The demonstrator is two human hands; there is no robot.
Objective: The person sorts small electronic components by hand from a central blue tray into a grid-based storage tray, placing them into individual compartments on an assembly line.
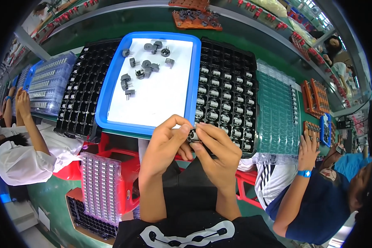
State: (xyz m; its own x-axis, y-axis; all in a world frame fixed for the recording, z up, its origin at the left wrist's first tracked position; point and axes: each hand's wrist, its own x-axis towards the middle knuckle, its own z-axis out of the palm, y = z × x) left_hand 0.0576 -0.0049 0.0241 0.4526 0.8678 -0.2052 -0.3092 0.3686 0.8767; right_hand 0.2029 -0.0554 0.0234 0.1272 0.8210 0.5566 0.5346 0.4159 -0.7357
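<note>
My left hand (168,142) and my right hand (217,151) meet in front of the blue tray's near edge. Between their fingertips is a small silver and dark cylindrical part (193,136), like a small motor; both hands pinch it. My fingers cover much of it. The blue tray (101,105) is lined with a white sheet (153,105). On its far half lie several dark grey round caps with metal pins (146,64). Immediately to the right, a black compartment tray (252,78) holds rows of small silver cylinders (213,93).
Another black compartment tray (84,82) stands left, and clear plastic trays (277,111) lie right. Orange racks (197,20) sit at the back. Co-workers' arms (291,198) reach in at both sides. A red stool (130,177) bears a clear tray of parts (101,186).
</note>
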